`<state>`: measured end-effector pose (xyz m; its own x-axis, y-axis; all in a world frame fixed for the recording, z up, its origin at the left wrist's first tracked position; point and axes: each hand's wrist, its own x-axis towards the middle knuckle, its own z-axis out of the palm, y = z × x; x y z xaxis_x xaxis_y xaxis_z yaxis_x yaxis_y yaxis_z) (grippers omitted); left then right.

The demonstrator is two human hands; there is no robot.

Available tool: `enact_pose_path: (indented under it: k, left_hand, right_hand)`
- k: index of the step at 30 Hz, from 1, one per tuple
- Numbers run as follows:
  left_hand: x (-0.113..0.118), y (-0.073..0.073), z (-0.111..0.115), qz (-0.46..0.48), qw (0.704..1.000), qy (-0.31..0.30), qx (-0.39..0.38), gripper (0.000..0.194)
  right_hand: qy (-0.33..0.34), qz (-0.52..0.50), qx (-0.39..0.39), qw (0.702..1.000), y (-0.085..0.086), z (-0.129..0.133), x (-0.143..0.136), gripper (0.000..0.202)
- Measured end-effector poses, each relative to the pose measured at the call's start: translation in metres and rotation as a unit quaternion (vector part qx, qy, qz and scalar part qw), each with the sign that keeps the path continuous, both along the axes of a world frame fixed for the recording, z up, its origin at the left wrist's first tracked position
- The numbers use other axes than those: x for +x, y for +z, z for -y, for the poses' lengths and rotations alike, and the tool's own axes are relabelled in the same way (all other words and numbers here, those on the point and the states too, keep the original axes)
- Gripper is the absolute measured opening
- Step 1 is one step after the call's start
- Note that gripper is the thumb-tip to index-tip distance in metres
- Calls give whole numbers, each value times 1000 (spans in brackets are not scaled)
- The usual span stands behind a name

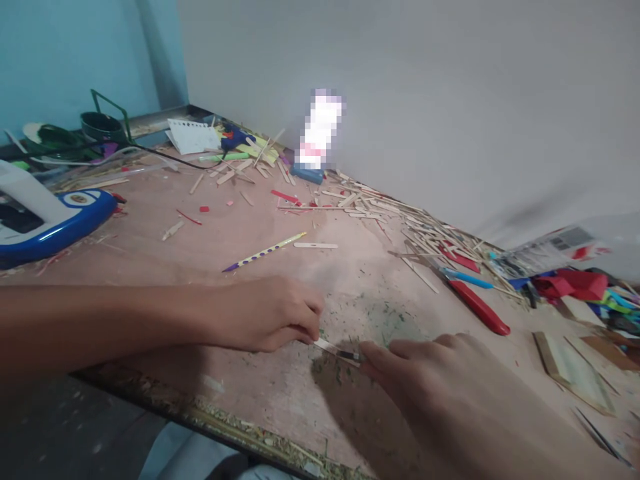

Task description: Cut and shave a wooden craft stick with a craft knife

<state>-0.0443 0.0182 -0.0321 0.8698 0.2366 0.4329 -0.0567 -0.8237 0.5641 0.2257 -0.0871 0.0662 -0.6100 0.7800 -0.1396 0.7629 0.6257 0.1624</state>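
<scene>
My left hand [280, 313] is closed, its fingertips pinching one end of a pale wooden craft stick [326, 345] low over the table. From the other side my right hand [425, 380] is closed around a small blade [349, 355], whose dark metal tip lies along the stick. Any handle of the blade is hidden inside my right hand. Green shavings are scattered on the wood around both hands. A yellow pencil with purple spots [265, 252] and another craft stick [316, 245] lie just beyond my left hand.
A red-handled cutter [477, 307] and a blue pen [467, 277] lie at right, near a wooden piece [573, 373]. Many loose sticks [435, 233] line the wall. A lit phone [320, 130] leans there. A blue-and-white device [55, 220] stands at left.
</scene>
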Motion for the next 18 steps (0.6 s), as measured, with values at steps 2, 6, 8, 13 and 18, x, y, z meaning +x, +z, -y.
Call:
enact_pose_path:
  k: [2,6,8,13,18]
  left_hand:
    - [0,-1,0,-2,1000,0,1,21]
    - [0,-1,-1,-5,1000,2,7,22]
    - [0,-1,-1,-2,1000,0,11,22]
    - [-1,-1,-1,-3,1000,1,14,23]
    - [0,-2,-1,-10,1000,4,17,22]
  right_hand:
    - [18,40,-33,999,2,-3,5,23]
    - [52,63,-3,997,3,-6,6,32]
    - [71,59,13,996,5,-5,3,29]
    - [87,64,15,994,13,-1,-7,30]
    - [107,26,-15,994,13,-12,-10,36]
